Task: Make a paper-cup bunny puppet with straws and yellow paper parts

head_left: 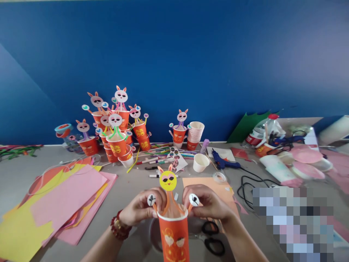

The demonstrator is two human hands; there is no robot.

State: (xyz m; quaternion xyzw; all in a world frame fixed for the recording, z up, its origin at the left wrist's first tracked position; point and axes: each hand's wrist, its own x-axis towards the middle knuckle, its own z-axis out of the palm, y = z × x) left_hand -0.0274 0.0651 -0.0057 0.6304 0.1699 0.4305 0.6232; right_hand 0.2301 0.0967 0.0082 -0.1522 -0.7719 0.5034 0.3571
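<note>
On the left of the gray table (128, 185) lie flat pink, yellow and orange paper sheets (71, 196). Near the back edge, six round paper bunny heads (121, 95) stand up from a crowd of orange paper cups (116, 146). Gold Chinese writing shows on some of these cups, but it is too small for me to read well.

The left hand (140, 206) has its fingers bent shut, pinching the left rim of one tall orange paper cup with a white rim (174, 233). This cup is up front in the middle, with two cartoon heads on it and tiny gold writing I cannot read. It has one round yellow bunny head (168, 181) and two white paper circles with black marks (193, 199).

By the back edge are one more bunny cup (179, 136) and one stack of white-rimmed cups (195, 133). The right hand (209, 202) is closed on the cup's right rim. Just beside it lies one pair of black-handled scissors (214, 246).

Farther right are a blue glue gun (223, 160) and one clear plastic bottle with a red cap (273, 116). Its red label has white letters, too small to read.
</note>
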